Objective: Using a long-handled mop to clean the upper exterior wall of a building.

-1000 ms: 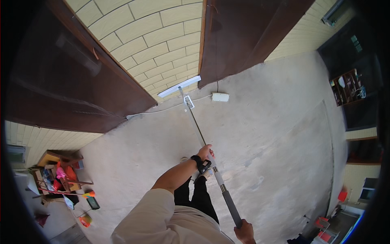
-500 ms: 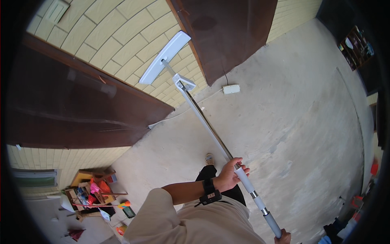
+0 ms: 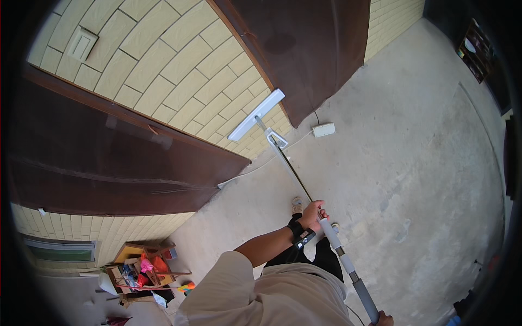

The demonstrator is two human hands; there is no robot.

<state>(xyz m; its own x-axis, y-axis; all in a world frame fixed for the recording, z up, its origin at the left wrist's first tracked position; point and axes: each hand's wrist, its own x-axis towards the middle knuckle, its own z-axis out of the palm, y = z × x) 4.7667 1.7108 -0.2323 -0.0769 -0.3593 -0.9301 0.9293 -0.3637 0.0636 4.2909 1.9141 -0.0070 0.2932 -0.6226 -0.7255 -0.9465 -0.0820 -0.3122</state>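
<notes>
A long-handled mop (image 3: 296,179) runs diagonally ahead of me, with a wide white head (image 3: 258,115) in front of the tiled wall; I cannot tell whether the head touches it. A white bracket (image 3: 277,139) sits on the pole just behind the head. My left hand (image 3: 312,215) is closed around the metal pole, just above the grey and white grip sections. At the handle's near end, my right hand (image 3: 384,319) wraps the grey grip (image 3: 365,299); the lower picture edge partly cuts it off.
Dark brown coverings hang left (image 3: 119,157) and right (image 3: 304,60) of the cream tiled wall (image 3: 179,70). A white box (image 3: 324,129) with a cable lies on the concrete floor (image 3: 413,157). A cluttered wooden shelf (image 3: 130,255) stands at lower left. A switch plate (image 3: 83,44) is on the wall.
The mop head has come lower and to the right, closer to the right-hand covering's edge. Both hands keep their hold on the handle. The whole view has shifted slightly, and my second shoe now shows.
</notes>
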